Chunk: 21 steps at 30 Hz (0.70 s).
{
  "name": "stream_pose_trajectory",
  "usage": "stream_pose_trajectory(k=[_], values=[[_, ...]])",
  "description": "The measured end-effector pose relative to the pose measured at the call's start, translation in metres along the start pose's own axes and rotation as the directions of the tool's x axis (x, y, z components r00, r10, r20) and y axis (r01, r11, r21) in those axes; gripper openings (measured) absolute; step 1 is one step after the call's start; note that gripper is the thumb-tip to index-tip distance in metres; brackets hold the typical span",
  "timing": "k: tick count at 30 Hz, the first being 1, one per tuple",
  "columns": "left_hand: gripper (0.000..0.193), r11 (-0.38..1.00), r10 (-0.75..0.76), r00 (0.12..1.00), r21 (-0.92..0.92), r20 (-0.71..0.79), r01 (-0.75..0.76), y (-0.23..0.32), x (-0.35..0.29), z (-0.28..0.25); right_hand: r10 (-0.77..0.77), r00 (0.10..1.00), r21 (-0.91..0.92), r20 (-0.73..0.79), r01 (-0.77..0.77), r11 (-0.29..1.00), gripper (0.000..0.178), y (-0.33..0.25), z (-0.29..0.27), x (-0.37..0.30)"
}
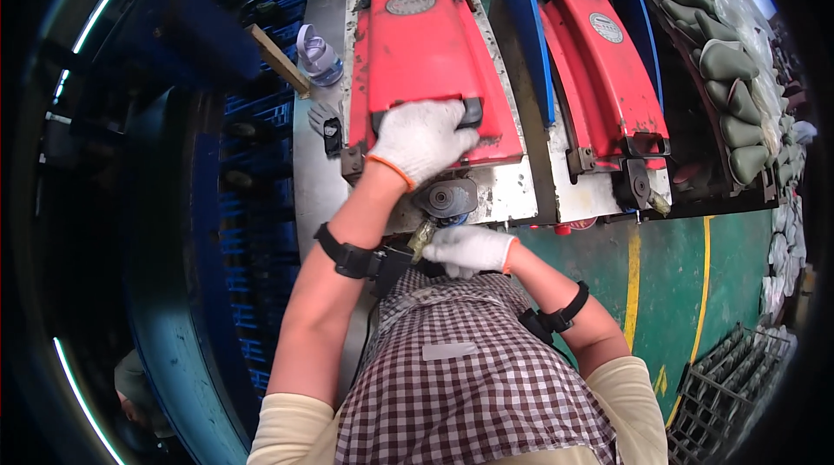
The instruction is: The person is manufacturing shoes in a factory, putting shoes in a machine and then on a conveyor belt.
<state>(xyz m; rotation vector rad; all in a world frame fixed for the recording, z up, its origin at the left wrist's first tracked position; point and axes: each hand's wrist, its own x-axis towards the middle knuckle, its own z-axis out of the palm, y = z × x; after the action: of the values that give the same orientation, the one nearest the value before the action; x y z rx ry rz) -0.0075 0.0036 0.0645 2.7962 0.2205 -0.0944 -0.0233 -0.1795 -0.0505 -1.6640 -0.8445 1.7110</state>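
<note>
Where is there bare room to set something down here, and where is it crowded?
Bare: the metal bench between the blue rack and the left red machine, below the black device; also green floor between the two yellow lines. Crowded: the bench around the bottle and loose glove, and the machine's front between left hand and right hand.
</note>
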Motion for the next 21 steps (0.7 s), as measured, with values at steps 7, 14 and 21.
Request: stream_pose_trajectory(k=[7, 14, 21], values=[[0.039, 0.929, 0.366, 0.719, 0.276, -0.591, -0.246, -0.003, 0.019, -0.101, -0.358, 0.634, -0.143, -0.685, 0.365, 0.920, 0.051, -0.021, -0.076, 0.038], [0.061, 0.856, 0.468, 0.492, 0.514, -0.734, -0.047, -0.015, 0.016, -0.122, -0.347, 0.343, -0.448, -0.873, -0.282, 0.849, 0.094, -0.082, -0.101, 0.132], [0.065, 0.921, 0.370, 0.647, 0.356, -0.667, -0.160, -0.034, -0.004, -0.145, -0.261, 0.464, -0.346, -0.846, -0.107, 0.932, 0.093, -0.067, -0.145, 0.126]])
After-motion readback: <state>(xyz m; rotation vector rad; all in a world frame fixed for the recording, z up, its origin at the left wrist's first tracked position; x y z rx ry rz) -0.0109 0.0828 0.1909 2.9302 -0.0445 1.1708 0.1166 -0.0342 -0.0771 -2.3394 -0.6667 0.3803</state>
